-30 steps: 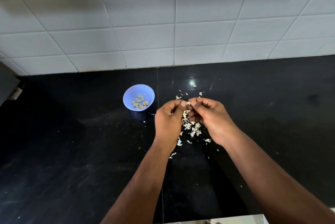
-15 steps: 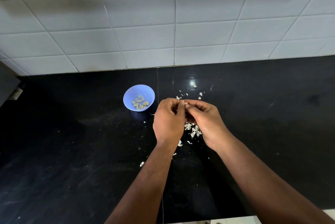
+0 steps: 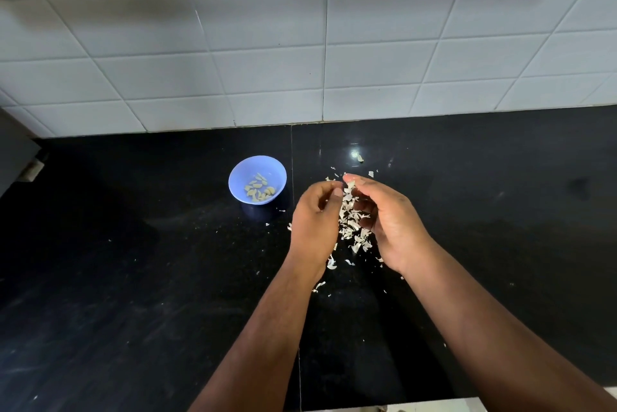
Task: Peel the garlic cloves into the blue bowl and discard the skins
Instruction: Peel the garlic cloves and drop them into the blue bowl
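Both forearms reach forward over the black counter (image 3: 133,278), the hands raised close together above a pile of skins (image 3: 354,228). The left hand (image 3: 315,221) has its fingers curled inward, thumb tip meeting the forefinger; whether it pinches a clove cannot be told. The right hand (image 3: 390,221) is turned palm toward the left, its fingers loosely curled and its thumb and forefinger tips pinching a pale scrap of skin (image 3: 350,184). The pile lies on the counter between and beneath the two hands, with stray flakes scattered round it. The blue bowl (image 3: 257,182), holding peeled cloves (image 3: 258,190), stands just left of the left hand, near the white tiled wall (image 3: 300,44). Compared with half a second ago, the hands have parted, exposing more of the pile
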`<state>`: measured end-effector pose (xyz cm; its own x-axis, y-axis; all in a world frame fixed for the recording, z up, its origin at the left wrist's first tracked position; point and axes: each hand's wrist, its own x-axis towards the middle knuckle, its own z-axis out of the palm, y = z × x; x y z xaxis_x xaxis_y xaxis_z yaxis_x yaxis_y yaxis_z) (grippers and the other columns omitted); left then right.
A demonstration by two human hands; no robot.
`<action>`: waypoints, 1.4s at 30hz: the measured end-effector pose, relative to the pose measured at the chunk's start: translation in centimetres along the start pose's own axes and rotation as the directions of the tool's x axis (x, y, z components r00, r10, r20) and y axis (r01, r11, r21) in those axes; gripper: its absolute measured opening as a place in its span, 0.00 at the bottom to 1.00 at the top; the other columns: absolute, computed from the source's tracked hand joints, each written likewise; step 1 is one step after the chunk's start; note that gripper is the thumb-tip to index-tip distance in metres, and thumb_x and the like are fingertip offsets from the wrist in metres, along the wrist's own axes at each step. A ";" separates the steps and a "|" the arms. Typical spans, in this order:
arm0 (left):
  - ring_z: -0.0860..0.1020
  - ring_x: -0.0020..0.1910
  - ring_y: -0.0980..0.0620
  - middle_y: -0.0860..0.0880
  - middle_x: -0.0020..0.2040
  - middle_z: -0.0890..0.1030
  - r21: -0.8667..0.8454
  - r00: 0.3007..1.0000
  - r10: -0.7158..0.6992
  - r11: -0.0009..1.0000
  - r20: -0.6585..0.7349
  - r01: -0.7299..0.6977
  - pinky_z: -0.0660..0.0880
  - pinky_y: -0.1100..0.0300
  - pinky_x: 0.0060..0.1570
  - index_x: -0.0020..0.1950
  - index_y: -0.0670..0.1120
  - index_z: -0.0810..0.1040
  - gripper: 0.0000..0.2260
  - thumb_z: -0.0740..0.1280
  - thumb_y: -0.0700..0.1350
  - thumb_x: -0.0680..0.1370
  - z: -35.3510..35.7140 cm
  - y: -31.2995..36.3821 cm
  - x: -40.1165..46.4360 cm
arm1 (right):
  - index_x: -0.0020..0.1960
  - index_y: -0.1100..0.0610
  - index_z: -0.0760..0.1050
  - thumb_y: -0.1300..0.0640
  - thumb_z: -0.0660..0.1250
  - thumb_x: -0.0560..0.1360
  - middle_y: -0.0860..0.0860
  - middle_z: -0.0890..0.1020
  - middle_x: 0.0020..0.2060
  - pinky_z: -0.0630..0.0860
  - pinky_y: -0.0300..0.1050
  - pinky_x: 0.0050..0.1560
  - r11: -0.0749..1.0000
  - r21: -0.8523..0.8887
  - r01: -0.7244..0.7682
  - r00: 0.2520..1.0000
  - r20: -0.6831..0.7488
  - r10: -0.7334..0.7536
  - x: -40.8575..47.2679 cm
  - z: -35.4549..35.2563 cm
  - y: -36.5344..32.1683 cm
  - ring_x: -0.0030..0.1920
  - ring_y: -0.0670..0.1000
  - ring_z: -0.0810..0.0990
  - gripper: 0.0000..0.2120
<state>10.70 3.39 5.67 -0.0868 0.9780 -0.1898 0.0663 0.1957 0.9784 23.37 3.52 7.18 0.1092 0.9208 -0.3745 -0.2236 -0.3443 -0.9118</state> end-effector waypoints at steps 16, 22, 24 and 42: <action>0.82 0.40 0.65 0.56 0.41 0.86 -0.190 0.991 -0.131 0.974 -0.009 0.127 0.76 0.64 0.46 0.48 0.47 0.86 0.04 0.79 0.45 0.77 -0.5 0.5 -0.3 | 0.54 0.52 0.87 0.54 0.73 0.79 0.49 0.87 0.46 0.75 0.44 0.43 1.000 -0.002 0.024 0.999 0.041 -0.024 0.0 -0.6 1.0 0.46 0.47 0.81 0.06; 0.85 0.51 0.60 0.58 0.48 0.87 0.087 0.995 0.060 0.995 -0.074 -0.053 0.82 0.54 0.56 0.53 0.60 0.86 0.06 0.77 0.50 0.78 -0.9 -0.5 -0.2 | 0.53 0.55 0.88 0.58 0.75 0.78 0.54 0.88 0.46 0.78 0.43 0.37 0.999 -0.051 0.014 0.997 0.070 -0.010 0.4 -0.9 0.7 0.45 0.49 0.85 0.05; 0.82 0.52 0.61 0.63 0.48 0.84 0.367 0.973 0.198 0.919 -0.116 -0.143 0.81 0.56 0.50 0.50 0.62 0.86 0.03 0.75 0.53 0.79 -1.0 -0.6 -0.5 | 0.53 0.57 0.88 0.58 0.74 0.78 0.54 0.88 0.45 0.77 0.42 0.35 0.999 -0.041 -0.006 0.997 0.082 0.010 0.5 -0.8 0.6 0.44 0.49 0.84 0.05; 0.79 0.40 0.56 0.50 0.45 0.83 -0.213 0.981 -0.185 0.958 0.053 0.192 0.81 0.58 0.38 0.57 0.47 0.85 0.08 0.68 0.49 0.85 -1.0 0.1 0.4 | 0.53 0.58 0.85 0.60 0.72 0.80 0.54 0.84 0.41 0.78 0.41 0.34 0.986 -0.121 0.118 0.991 0.077 -0.110 1.4 -0.2 0.7 0.36 0.47 0.79 0.04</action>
<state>9.68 3.70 5.74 -0.0448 0.9272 -0.3718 -0.1650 0.3602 0.9182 23.58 4.50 6.02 0.0576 0.9644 -0.2582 -0.0898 -0.2525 -0.9634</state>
